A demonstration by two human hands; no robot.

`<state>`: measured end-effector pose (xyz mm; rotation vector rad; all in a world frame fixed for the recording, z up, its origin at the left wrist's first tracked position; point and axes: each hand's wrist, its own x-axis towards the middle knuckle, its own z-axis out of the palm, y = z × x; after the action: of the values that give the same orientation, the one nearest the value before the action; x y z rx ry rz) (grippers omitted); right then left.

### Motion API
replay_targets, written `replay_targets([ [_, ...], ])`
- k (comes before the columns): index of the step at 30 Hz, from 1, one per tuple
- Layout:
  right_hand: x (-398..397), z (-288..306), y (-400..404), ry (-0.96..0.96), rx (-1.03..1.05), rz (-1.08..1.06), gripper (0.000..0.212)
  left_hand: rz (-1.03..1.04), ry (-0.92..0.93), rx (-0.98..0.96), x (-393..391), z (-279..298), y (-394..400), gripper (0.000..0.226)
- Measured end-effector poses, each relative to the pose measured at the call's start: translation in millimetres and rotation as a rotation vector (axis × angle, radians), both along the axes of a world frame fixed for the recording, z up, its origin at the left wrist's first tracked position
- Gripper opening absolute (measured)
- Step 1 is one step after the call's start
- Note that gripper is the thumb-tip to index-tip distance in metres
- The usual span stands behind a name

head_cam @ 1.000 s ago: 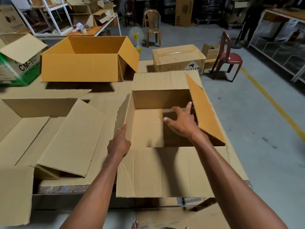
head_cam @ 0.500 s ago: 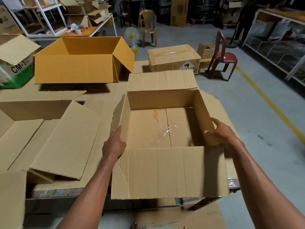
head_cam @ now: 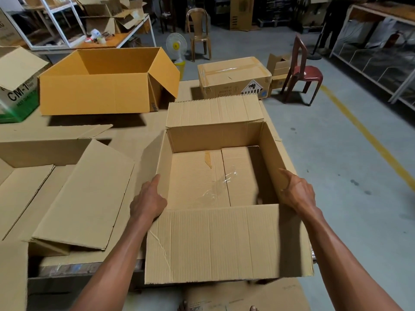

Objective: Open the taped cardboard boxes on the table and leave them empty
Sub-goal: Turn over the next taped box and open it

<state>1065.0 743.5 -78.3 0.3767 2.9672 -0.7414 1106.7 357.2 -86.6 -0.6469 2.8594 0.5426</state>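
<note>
My left hand grips the left wall of the open box at lower centre, thumb along the outside; I cannot see how far the fingers wrap behind the cardboard. My right hand holds the right wall the same way, thumb pointing up the edge, fingers hidden outside it. The near flap hangs out toward me over the edge of the surface. Inside I see only the bottom panels, a loose strip of clear tape and a torn brown scrap, so I judge this box emptied.

To the left lies a flattened box. Further up, at upper left, an orange box stands open, with a green-and-white box beside it at the frame edge. Upper centre, a sealed box still wears its tape, so I think it comes next.

The risk I see: this box sits near the right-hand rim, and a careless shove could tip it off. The tape scrap may also cling and stay inside.
</note>
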Motion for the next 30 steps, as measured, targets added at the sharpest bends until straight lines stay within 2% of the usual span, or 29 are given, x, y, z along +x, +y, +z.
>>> replay_targets([
  [4, -1, -4, 1, 0.009, 0.019, 0.002, 0.072, -0.071, 0.149, -0.150, -34, 17, 17, 0.071],
  [7, -2, -6, 1, 0.010, 0.031, -0.004, 0.073, -0.177, 0.219, -0.106, -85, 29, 37, 0.072],
  [14, -3, -12, 3, 0.010, 0.029, -0.020, 0.076, -0.279, 0.127, -0.086, -205, 34, 70, 0.074],
  [19, -4, -15, 5, 0.013, 0.014, -0.023, 0.079, -0.247, 0.074, -0.058, -259, 17, 74, 0.082],
  [21, -3, -16, 4, 0.017, 0.007, -0.026, 0.079, -0.223, 0.054, -0.029, -271, 11, 74, 0.075],
  [25, -4, -13, 3, 0.011, 0.012, -0.041, 0.075, -0.188, 0.051, 0.037, -284, 0, 65, 0.044],
  [30, -3, -13, 1, 0.002, -0.005, -0.068, 0.072, -0.187, 0.055, 0.071, -286, -5, 59, 0.046],
])
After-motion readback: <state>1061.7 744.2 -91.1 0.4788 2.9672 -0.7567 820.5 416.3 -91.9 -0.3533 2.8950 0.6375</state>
